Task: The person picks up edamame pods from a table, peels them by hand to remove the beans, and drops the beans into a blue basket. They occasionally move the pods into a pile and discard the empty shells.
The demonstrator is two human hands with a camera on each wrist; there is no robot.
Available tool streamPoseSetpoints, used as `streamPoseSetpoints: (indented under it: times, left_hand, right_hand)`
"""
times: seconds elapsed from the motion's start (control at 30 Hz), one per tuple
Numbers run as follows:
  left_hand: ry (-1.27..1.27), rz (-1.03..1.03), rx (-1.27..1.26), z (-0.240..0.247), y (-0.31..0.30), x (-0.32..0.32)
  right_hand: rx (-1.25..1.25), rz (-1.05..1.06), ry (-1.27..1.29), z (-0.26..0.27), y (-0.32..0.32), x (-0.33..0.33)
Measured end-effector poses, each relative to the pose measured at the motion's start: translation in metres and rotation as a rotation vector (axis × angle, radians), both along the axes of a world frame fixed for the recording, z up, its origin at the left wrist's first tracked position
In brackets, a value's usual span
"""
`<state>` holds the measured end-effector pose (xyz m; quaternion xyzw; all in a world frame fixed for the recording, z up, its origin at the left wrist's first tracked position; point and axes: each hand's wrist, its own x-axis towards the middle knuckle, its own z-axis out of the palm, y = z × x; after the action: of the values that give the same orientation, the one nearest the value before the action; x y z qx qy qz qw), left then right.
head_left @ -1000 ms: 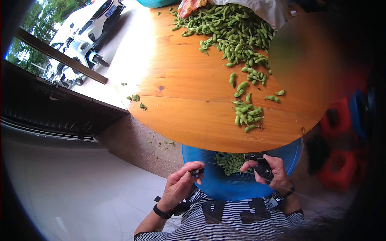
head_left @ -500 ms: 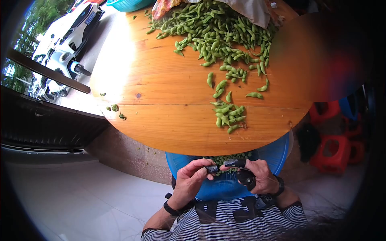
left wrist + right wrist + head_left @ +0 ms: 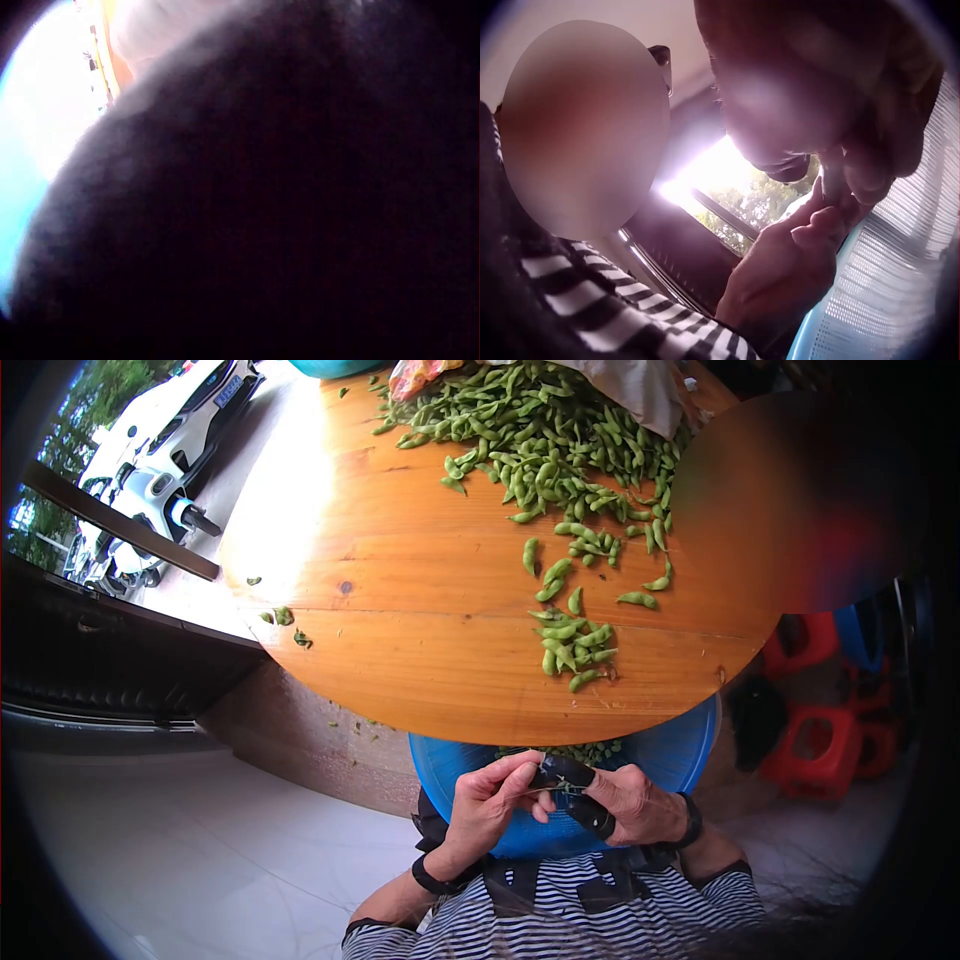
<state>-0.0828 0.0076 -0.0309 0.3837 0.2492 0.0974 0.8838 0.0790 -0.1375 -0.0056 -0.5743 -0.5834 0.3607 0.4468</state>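
My left hand (image 3: 485,805) and right hand (image 3: 635,810) meet in front of my striped shirt, above a blue plastic basket (image 3: 690,745). The left thumb and fingertips pinch at a glossy black strip (image 3: 562,770) beside the right hand's forefinger. A second black piece (image 3: 590,815) lies along the right thumb. What the right fingers hold, I cannot tell. In the right wrist view the fingertips of both hands come together over the ribbed basket wall (image 3: 900,247). Dark blur fills most of the left wrist view. Shelled green beans (image 3: 590,750) show in the basket.
A wooden table (image 3: 420,660) reaches over the basket. It bears a large heap of edamame pods (image 3: 560,440) and a small group of pods (image 3: 570,640) nearer me. Red stools (image 3: 815,750) stand right, a white scooter (image 3: 160,480) outside left. A blurred area covers the right side.
My hands have come together from apart, left moving rightward and right moving leftward. The black pieces at their fingertips now sit side by side. The head view has swung slightly.
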Motion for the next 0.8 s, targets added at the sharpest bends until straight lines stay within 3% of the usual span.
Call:
streamPoseSetpoints:
  times: [0.17, 0.27, 0.3, 0.33, 0.37, 0.43, 0.47, 0.53, 0.57, 0.63, 0.67, 0.7, 0.77, 0.8]
  left_hand:
    - [0.076, -0.099, 0.17, 0.009, 0.004, 0.003]
    - [0.09, -0.163, 0.329, 0.008, 0.001, 0.003]
    - [0.054, -0.172, 0.414, 0.007, 0.0, 0.003]
    - [0.047, -0.179, 0.641, 0.011, 0.0, 0.005]
    - [0.049, -0.18, 0.642, 0.011, -0.002, 0.008]
    - [-0.046, -0.021, 1.163, 0.011, -0.006, 0.013]
    - [-0.085, -0.101, 1.293, 0.008, 0.0, 0.011]
    - [-0.052, -0.131, 1.284, 0.008, -0.002, 0.008]
    - [-0.019, -0.157, 1.278, 0.008, -0.004, 0.007]
    - [-0.014, -0.196, 1.186, 0.007, -0.006, 0.007]
    - [-0.009, -0.232, 1.095, 0.007, -0.006, 0.007]
    - [-0.009, -0.233, 1.095, 0.005, -0.007, 0.007]
    - [-0.08, -0.32, 0.916, 0.0, -0.008, 0.008]
    - [-0.143, -0.273, 0.877, -0.002, -0.011, 0.01]
  right_hand:
    - [0.029, 0.014, -0.156, 0.007, 0.001, 0.0]
    - [-0.142, -0.033, 0.288, 0.006, 0.001, 0.013]
    - [-0.143, -0.031, 0.285, 0.01, 0.001, 0.013]
    - [-0.263, -0.081, 0.517, 0.013, -0.001, 0.013]
    - [-0.382, -0.135, 0.752, 0.014, -0.002, 0.012]
    - [-0.431, -0.213, 0.82, 0.015, -0.001, 0.01]
    - [-0.431, -0.18, 0.854, 0.017, 0.0, 0.01]
    - [-0.437, -0.122, 0.937, 0.01, -0.006, 0.01]
    - [-0.437, -0.124, 0.936, 0.01, -0.007, 0.008]
    - [-0.336, -0.114, 0.479, 0.011, -0.006, 0.001]
    - [-0.266, 0.0, 0.36, -0.009, -0.018, 0.005]
    - [-0.266, -0.001, 0.361, -0.009, -0.016, 0.002]
    - [-0.009, -0.082, -0.016, -0.008, -0.012, -0.005]
    - [-0.012, -0.083, -0.019, -0.009, -0.014, -0.005]
